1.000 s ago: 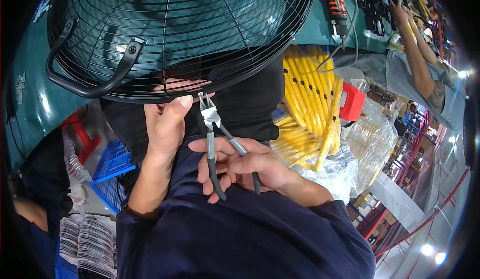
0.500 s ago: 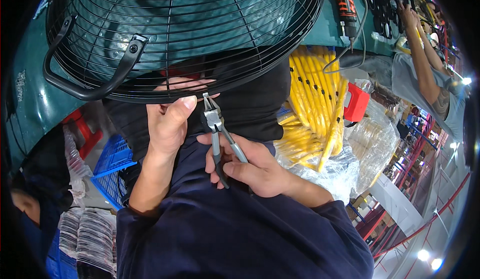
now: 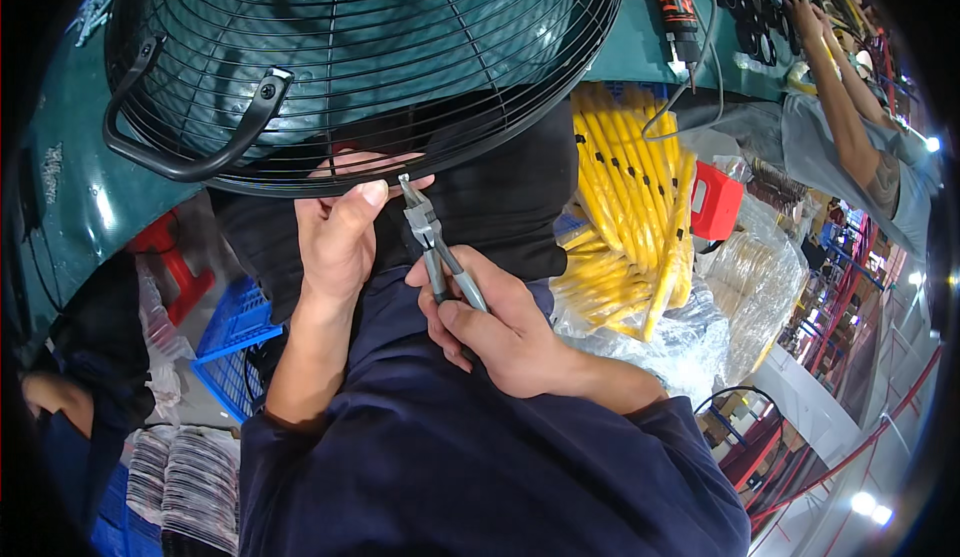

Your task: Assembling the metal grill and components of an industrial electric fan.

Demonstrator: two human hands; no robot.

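Note:
A round black wire fan guard [image 3: 290,185] overhangs the table's near edge above my lap, with a curved black handle [image 3: 240,142] screwed to its left side. My left hand [image 3: 340,242] grips the guard's near rim, thumb on the outside and fingers reaching behind the wires. Grey-handled pliers [image 3: 425,229] are held in my right hand [image 3: 505,332], pointing up and away from me. Their jaws are nearly together at the rim, just right of my left thumb, around a small metal bit too small to make out.
The table has a green cover [image 3: 60,247]. An orange-and-black power screwdriver [image 3: 672,2] with a grey cable is at the upper right. Bundled yellow tubes [image 3: 630,217] in plastic lie to my right, beside a red object [image 3: 715,202]. Blue crates [image 3: 235,342] stand left. A co-worker's arms [image 3: 845,107] show far right.
The pliers' handles have been squeezed closer together and their jaws have narrowed. The tips have shifted slightly left and up; my left hand keeps its grip on the rim.

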